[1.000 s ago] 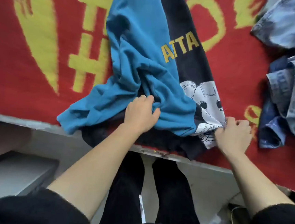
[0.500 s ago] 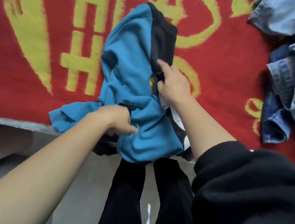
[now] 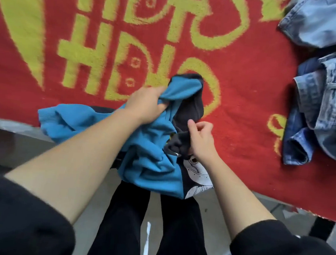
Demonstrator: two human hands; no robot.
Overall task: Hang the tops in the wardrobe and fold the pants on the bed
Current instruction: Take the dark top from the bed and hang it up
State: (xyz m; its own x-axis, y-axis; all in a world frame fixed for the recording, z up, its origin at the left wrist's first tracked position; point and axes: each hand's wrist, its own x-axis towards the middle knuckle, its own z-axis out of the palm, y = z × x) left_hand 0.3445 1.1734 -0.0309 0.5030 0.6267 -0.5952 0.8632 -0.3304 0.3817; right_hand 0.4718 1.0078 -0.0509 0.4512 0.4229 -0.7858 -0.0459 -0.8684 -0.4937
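Gently shake out the top (image 3: 150, 156), bunched at the near edge of the bed (image 3: 247, 89) and partly hanging over it. Hold firm with the left grip (image 3: 144, 105), fisted in blue cloth; with the right grip (image 3: 200, 138), pinching the black part, find the collar. Leave the jeans (image 3: 331, 105) at right alone.

jeans (image 3: 327, 104) cut by right edge; bunched top (image 3: 150, 162) half hides its print.

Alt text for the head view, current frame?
Two bare hands hold a bunched blue-and-black sweatshirt at the near edge of a red blanket with yellow patterns. The left hand grips its blue fabric; the right hand pinches the black part. Crumpled denim garments lie on the blanket to the right.
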